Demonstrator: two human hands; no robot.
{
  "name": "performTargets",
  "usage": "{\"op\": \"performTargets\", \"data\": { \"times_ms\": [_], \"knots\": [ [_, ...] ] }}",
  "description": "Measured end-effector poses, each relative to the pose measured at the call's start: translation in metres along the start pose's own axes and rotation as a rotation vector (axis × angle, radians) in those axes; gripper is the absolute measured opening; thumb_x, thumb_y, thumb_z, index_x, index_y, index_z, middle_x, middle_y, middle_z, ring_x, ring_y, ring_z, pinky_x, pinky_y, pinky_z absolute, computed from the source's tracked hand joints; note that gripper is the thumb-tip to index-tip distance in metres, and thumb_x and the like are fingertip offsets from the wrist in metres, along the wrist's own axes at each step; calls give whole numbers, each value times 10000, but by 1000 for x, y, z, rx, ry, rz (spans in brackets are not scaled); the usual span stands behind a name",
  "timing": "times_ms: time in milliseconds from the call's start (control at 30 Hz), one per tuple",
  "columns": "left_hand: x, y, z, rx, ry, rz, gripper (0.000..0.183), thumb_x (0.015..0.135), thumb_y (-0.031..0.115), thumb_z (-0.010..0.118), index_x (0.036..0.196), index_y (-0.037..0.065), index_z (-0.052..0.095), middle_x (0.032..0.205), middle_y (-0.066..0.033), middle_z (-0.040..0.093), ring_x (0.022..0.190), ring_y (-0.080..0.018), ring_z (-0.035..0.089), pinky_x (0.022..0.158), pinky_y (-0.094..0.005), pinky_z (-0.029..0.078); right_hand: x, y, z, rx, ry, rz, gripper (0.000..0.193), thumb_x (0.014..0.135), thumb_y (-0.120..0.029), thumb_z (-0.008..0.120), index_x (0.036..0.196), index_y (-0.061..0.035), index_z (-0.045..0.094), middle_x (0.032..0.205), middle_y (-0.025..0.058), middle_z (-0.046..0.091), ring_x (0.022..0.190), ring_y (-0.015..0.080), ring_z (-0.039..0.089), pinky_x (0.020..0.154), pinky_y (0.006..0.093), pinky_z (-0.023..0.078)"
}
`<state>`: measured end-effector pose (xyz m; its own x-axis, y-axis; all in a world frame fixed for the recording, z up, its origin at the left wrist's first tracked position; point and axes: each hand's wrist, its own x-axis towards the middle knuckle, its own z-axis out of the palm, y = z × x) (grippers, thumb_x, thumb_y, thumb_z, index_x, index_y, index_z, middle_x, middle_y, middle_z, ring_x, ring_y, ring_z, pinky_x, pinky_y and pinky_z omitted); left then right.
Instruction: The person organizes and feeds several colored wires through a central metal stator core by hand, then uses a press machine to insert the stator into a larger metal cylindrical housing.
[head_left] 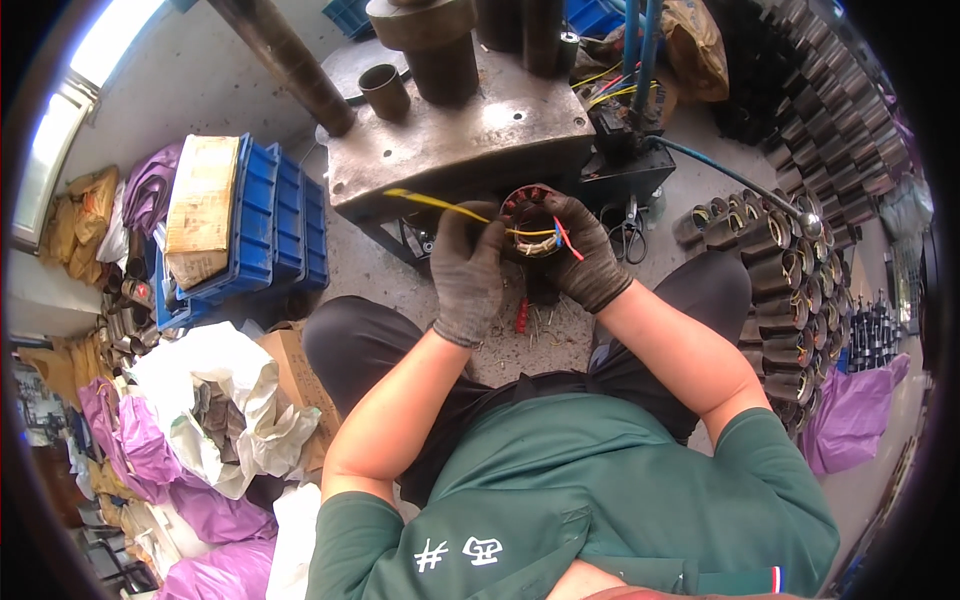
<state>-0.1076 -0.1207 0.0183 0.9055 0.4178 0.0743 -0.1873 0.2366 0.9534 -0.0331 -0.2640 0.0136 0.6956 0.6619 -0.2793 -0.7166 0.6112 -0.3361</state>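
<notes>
Left hand (467, 270) pinches yellow strand (428, 201) — right hand (588, 258) holds wound ring (536, 247).

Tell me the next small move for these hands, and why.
Probably the left hand should ease the long yellow wire in toward the wound ring, since one end juts out leftward past that hand. The right hand grips the ring's other side, so it looks supported enough for this.

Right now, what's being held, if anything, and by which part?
A wire-wound ring, held at its right side by the right grip. The left grip appears to pinch a yellow wire partway along its length.
</notes>
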Motion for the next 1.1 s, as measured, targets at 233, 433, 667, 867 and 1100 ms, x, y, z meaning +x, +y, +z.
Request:
{"op": "performTargets", "data": {
  "times_ms": [233,433,667,867,1100],
  "knots": [
    [18,-7,1,845,-85,624,476,819,-134,646,1215,107,754,1088,-102,602,977,-257,625,850,-345,534,-2,6,-9,-232,-13,-135,387,911,-141,724,1273,-51,620,1164,89,696,1093,227,685,971,403,577],
    [16,-14,3,648,-119,529,571,849,-165,580,1323,124,713,1304,-122,533,1128,-237,597,956,-320,519,-11,-1,-2,-218,-110,-61,462,882,-91,735,1321,-58,597,1196,88,686,1116,234,671,993,408,572],
    [21,-23,5,317,-151,284,686,898,-136,627,1531,92,495,1364,-98,493,1208,-187,575,1025,-305,513,-7,0,-8,-335,-147,-143,529,848,-151,753,1345,-50,605,1247,83,683,1157,230,651,1044,391,529],
    [39,-30,-4,708,-349,-120,415,892,-12,742,1283,34,610,1141,-104,741,1043,-171,700,935,-292,566,-7,12,-9,-409,-112,-140,606,829,-143,761,1396,-57,563,1293,82,655,1192,240,631,1066,399,510],
    [51,-55,-6,187,-82,-294,252,978,54,679,1226,19,648,1112,-104,745,960,-178,708,890,-307,579,5,6,-21,-467,-177,-140,804,858,-134,785,1550,-106,377,1386,87,577,1288,236,560,1081,425,496]
  ]
}}
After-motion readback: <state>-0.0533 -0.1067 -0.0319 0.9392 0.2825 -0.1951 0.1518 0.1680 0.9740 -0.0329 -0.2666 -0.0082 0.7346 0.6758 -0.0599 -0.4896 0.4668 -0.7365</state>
